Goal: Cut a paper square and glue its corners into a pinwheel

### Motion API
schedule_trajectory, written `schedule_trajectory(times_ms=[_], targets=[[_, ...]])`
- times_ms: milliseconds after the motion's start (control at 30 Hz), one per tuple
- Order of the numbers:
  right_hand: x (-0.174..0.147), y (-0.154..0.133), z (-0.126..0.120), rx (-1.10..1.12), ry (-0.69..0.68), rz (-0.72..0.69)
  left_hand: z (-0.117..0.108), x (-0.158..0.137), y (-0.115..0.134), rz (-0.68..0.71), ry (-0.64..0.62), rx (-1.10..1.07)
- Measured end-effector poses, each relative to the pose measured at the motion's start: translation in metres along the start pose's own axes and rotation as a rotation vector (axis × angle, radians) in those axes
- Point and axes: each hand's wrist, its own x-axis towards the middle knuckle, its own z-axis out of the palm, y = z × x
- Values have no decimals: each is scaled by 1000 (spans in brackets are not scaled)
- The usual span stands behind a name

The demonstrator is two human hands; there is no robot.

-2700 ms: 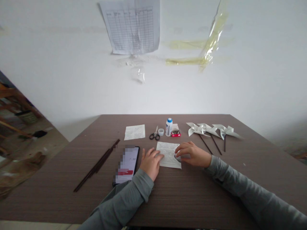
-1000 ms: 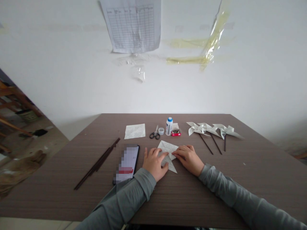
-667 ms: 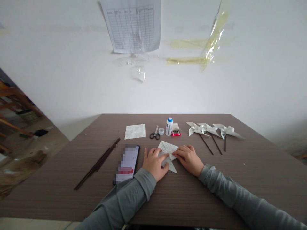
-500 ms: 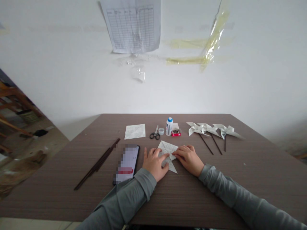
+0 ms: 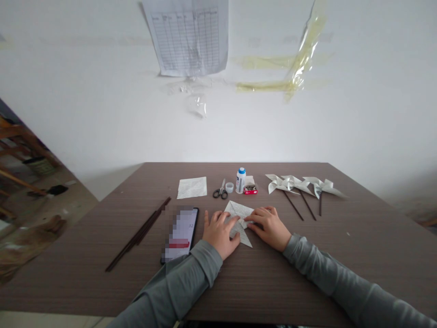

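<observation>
Slit, printed paper (image 5: 240,209) lies flat on the bench (image 5: 290,282), about midway btwn front & back edges. My L hand (image 5: 220,233) is spread wide on it; my R hand (image 5: 269,228) has thumb & fingers narrowed at a folded-in corner, can't tell if gripping. Phone (image 5: 183,231) just L of my L hand. Twd back edge: scissors (image 5: 220,193), plastic cup (image 5: 229,187), blue-capped bottle (image 5: 241,182), red box (image 5: 251,192) of metal bits (image 5: 251,187); 2nd printed sheet (image 5: 191,187) farther L. Dark sticks (image 5: 138,234) twd L edge; 3 paper pinwheels (image 5: 297,183) twd back R corner.
</observation>
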Motion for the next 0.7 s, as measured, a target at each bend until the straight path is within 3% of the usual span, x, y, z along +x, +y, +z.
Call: schedule_trajectory(times_ms=[367,700], targets=[[-4,7,10,-13,93,-60,-4,-1,4,-26,-54,14],[-5,5,8,-78,98,-108,-3,-1,1,-20,-40,6]])
